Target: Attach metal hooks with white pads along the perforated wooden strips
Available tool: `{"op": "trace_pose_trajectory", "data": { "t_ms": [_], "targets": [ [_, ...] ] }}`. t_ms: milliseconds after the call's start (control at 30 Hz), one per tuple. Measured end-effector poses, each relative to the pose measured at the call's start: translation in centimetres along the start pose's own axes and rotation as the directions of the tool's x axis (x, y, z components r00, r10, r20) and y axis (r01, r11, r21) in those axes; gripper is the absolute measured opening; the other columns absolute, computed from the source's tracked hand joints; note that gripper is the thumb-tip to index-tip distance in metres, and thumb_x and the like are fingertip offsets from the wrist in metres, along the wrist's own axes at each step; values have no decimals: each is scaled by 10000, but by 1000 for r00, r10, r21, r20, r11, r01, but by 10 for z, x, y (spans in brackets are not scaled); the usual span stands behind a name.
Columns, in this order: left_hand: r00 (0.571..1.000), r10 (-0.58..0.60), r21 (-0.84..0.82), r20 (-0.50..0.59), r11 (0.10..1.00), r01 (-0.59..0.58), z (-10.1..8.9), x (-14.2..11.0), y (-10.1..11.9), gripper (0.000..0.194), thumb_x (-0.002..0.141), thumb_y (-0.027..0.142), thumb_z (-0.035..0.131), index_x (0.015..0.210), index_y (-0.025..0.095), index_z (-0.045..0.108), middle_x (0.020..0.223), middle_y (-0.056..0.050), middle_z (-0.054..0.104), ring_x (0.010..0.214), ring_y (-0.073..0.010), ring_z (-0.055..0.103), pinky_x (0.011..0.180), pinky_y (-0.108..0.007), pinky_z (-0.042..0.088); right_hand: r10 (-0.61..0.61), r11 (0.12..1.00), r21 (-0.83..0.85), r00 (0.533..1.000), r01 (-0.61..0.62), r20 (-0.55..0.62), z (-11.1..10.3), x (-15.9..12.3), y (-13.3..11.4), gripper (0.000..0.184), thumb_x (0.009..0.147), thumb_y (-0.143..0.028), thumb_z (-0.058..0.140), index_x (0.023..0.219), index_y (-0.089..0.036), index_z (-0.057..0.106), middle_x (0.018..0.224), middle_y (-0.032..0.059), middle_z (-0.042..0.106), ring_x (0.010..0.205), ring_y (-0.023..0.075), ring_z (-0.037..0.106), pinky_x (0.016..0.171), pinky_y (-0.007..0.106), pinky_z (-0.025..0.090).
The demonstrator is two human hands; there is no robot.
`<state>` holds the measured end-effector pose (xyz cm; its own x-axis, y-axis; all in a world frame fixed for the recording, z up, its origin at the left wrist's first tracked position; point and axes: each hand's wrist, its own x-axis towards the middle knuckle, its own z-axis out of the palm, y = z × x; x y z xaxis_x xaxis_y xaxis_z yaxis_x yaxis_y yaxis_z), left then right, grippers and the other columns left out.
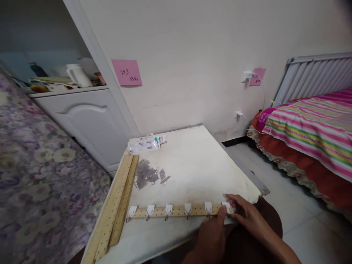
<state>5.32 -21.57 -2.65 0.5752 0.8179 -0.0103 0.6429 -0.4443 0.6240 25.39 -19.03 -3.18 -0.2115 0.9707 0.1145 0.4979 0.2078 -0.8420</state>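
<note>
A perforated wooden strip (178,211) lies across the near part of the covered table, with a row of several white hooks (168,210) along it, their metal prongs toward me. My left hand (211,234) has its thumb pressed on the rightmost white hook (226,206); its other fingers are curled and mostly hidden. My right hand (249,216) grips the strip's right end, index finger on the far side and thumb on the near side. Farther left lies a pile of crumpled grey film pieces (147,174).
More perforated wooden strips (114,205) lie along the table's left edge. Packaged hooks (144,145) rest at the back left corner of the pale table cover (189,157). A cabinet (85,121) and floral fabric (35,176) stand left, a bed (310,121) right, a wall (189,66) behind.
</note>
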Motion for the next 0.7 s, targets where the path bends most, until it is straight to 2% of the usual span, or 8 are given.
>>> {"op": "trace_pose_trajectory", "data": {
  "t_ms": [133,267,533,700],
  "targets": [
    [1000,6,-21,-8,1000,-6,3,0,-4,622,873,158,352,1469,142,174,1244,-191,609,1053,-305,622,873,-447,499,-17,1000,-2,1000,17,-7,-2,3,-3,540,766,-210,575,1298,-244,489,1103,58,618,1012,217,578,965,385,445],
    [999,-35,5,0,999,35,0,1,1,646,874,163,336,1486,144,127,1265,-185,598,1024,-307,631,845,-431,499,-33,999,2,999,33,5,-5,11,-9,532,780,-227,570,1305,-230,483,1102,68,612,1012,222,570,962,384,442],
    [973,-228,121,40,968,222,-10,13,21,646,869,187,336,1484,105,154,1033,-207,704,824,-316,682,704,-401,500,-35,999,19,998,34,50,-10,24,-15,455,774,-224,580,1227,-239,544,1060,57,618,976,226,569,914,373,457],
    [974,-225,159,28,963,218,-5,13,20,670,855,194,370,1481,94,153,983,-213,714,779,-321,683,663,-395,495,-104,992,78,990,96,100,-14,25,-21,271,848,-306,545,1094,-224,620,1038,68,629,967,224,575,887,360,467]
  ]
}}
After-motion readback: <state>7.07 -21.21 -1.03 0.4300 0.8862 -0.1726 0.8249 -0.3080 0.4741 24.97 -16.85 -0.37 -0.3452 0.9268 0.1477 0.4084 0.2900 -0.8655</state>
